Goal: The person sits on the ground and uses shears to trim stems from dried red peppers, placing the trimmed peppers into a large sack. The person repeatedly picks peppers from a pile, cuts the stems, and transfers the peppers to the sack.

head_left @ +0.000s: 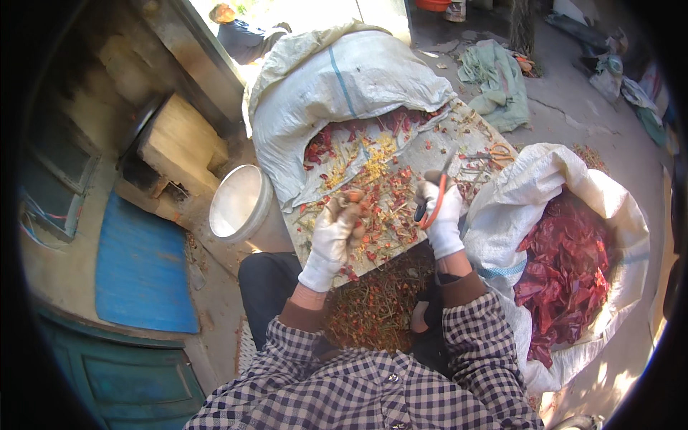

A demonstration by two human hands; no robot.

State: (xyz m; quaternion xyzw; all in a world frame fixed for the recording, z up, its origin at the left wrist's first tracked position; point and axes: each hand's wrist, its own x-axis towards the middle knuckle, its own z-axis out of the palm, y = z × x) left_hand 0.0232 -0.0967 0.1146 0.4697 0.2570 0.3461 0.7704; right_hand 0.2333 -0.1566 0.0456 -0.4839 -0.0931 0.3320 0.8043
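Observation:
My right hand (442,209), in a white work glove, grips a pair of scissors (430,219) by the orange-and-black handles. The blade points away from me and is blurred. My left hand (334,231), in a similar glove with stained fingers, is curled over the board at the left. A small reddish bit shows at its fingertips; whether it is held there is unclear. Under both hands, dried red pepper scraps (395,199), yellow seeds (379,156) and stems litter the board (303,231). At the far side, a white woven sack (360,70) opens toward me with dried red peppers (320,145) inside.
An open white sack (626,215) of flattened red pepper skins (564,274) stands at the right. Orange-handled scissors (501,155) lie at the board's right edge. A white bucket (239,204) is at the left. Stem waste (371,312) lies below. A person (242,40) sits beyond the sack.

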